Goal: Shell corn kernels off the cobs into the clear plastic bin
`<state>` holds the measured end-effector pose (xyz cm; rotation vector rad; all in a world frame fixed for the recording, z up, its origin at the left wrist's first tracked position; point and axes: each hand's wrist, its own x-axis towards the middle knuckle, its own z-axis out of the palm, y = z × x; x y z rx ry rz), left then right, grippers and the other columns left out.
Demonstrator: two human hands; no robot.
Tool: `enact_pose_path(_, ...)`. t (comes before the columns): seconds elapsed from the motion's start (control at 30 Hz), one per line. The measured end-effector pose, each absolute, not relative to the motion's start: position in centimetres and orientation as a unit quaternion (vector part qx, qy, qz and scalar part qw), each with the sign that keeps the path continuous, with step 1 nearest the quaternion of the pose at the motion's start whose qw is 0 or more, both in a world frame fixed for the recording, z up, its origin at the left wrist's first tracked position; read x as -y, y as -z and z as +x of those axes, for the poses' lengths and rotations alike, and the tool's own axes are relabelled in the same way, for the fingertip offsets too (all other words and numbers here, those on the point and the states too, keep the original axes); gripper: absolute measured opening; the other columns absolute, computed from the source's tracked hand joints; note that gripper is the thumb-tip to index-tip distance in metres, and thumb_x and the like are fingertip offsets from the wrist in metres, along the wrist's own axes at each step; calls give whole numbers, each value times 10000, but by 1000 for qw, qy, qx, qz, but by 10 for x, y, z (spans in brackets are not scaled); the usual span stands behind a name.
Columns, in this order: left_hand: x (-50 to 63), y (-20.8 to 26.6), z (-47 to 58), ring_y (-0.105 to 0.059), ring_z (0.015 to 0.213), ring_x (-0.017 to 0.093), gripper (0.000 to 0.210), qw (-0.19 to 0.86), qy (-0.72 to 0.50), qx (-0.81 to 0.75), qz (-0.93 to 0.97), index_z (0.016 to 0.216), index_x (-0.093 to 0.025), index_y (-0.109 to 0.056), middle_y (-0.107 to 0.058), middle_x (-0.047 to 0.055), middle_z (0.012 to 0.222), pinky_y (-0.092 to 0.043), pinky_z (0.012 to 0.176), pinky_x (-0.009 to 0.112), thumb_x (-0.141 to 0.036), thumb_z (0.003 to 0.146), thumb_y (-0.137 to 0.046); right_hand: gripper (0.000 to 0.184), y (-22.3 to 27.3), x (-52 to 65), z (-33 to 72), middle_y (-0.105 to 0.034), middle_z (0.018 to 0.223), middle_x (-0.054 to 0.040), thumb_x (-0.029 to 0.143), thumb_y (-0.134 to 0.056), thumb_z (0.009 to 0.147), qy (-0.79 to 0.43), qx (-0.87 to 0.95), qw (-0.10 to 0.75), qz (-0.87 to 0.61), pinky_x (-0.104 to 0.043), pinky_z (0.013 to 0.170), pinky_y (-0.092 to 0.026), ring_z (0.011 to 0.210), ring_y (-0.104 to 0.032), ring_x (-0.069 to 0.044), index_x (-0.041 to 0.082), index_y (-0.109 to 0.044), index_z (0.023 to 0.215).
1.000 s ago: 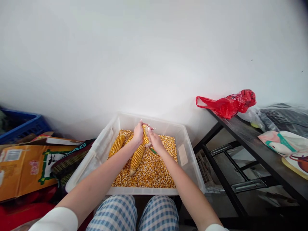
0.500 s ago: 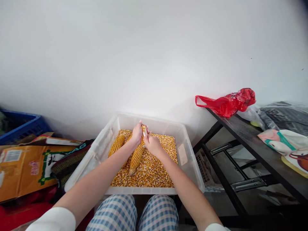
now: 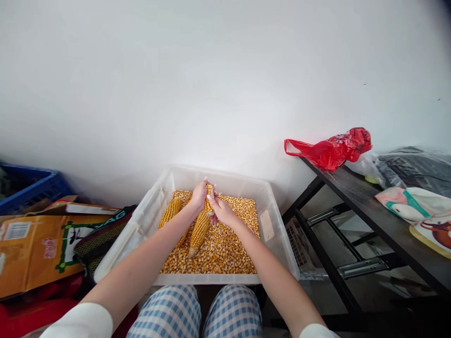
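Observation:
Between my two hands is a corn cob (image 3: 209, 191), partly stripped of its kernels and held above the bin. My left hand (image 3: 199, 195) wraps round its left side. My right hand (image 3: 221, 209) is on the right side, thumb pressed against the cob and the other fingers mostly hidden behind it. Under them, loose corn kernels (image 3: 225, 249) fill the bottom of a translucent plastic bin (image 3: 285, 234). A full ear of corn (image 3: 199, 234) lies on the kernels just below my hands. Another ear (image 3: 171, 211) lies farther left, partly behind my left forearm.
At right stands a black table (image 3: 366, 197) bearing a red plastic bag (image 3: 329, 149) and other packaging. An orange cardboard box (image 3: 31, 249) and a blue crate (image 3: 35, 185) are at left. A white wall (image 3: 225, 84) rises behind the bin.
My right hand has shifted slightly, its thumb now lower on the cob and its fingers more spread. More of the cob shows between my hands. The left hand stays about the same.

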<state>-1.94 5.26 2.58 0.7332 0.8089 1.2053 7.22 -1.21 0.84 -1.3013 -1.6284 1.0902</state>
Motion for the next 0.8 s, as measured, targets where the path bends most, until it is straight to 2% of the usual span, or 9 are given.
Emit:
enact_pose_path(0.1,-52,-30,-22,-559,484,153,310,722,-517,-319,332,691,-162,-482,-518,-2,464,-466,558,288,-446,760,-376,514,-9,11,72,-519,447,51,636,-323,758,-501,588,394,-498,-219,319,-357,300,-454,-107,201,-549,914)
enact_pose_path(0.23,-50,-34,-20,-569,542,167,406,739,-462,-291,396,761,-154,-520,-578,33,557,-458,567,294,-529,752,-365,529,-17,7,76,-536,466,36,637,-345,748,-567,503,448,-474,-220,365,-405,337,-472,-98,174,-557,892)
enact_pose_path(0.37,-42,-37,-17,-578,639,165,366,665,-421,-289,545,807,-139,-593,-619,49,673,-434,570,242,-482,695,-531,545,-25,1,89,-607,626,-3,644,-315,751,-559,422,550,-454,-259,451,-461,473,-562,-125,185,-553,925)
enact_pose_path(0.47,-37,-37,-16,-582,709,166,391,620,-383,-275,627,907,-136,-603,-634,50,775,-429,592,225,-454,681,-570,538,-27,-5,104,-618,630,-25,629,-319,755,-523,404,566,-493,-258,473,-456,497,-570,-132,167,-587,821)
enact_pose_path(0.57,-35,-32,-16,-589,691,179,430,540,-375,-287,697,957,-143,-596,-637,53,789,-432,585,235,-452,659,-593,518,-27,-11,121,-590,534,-22,601,-331,760,-423,361,617,-557,-239,478,-434,472,-554,-127,155,-566,639)
enact_pose_path(0.63,-34,-27,-15,-596,736,199,438,461,-365,-299,752,996,-168,-576,-639,57,835,-437,637,254,-434,650,-609,451,-27,-14,129,-596,554,-11,548,-356,772,-375,300,682,-552,-225,494,-431,508,-564,-120,163,-543,632)
enact_pose_path(0.7,-31,-23,-14,-586,834,220,430,375,-325,-305,813,1044,-179,-534,-625,76,922,-428,726,278,-393,676,-594,408,-26,-15,133,-600,579,-9,492,-320,797,-418,239,715,-507,-238,524,-446,541,-576,-122,167,-528,667)
enact_pose_path(0.8,-20,-18,-6,-556,927,233,361,238,-229,-357,874,1033,-157,-491,-577,120,1010,-405,793,302,-237,690,-568,396,-21,-14,131,-519,478,10,424,-231,816,-505,182,713,-452,-282,540,-463,477,-548,-129,177,-483,637)
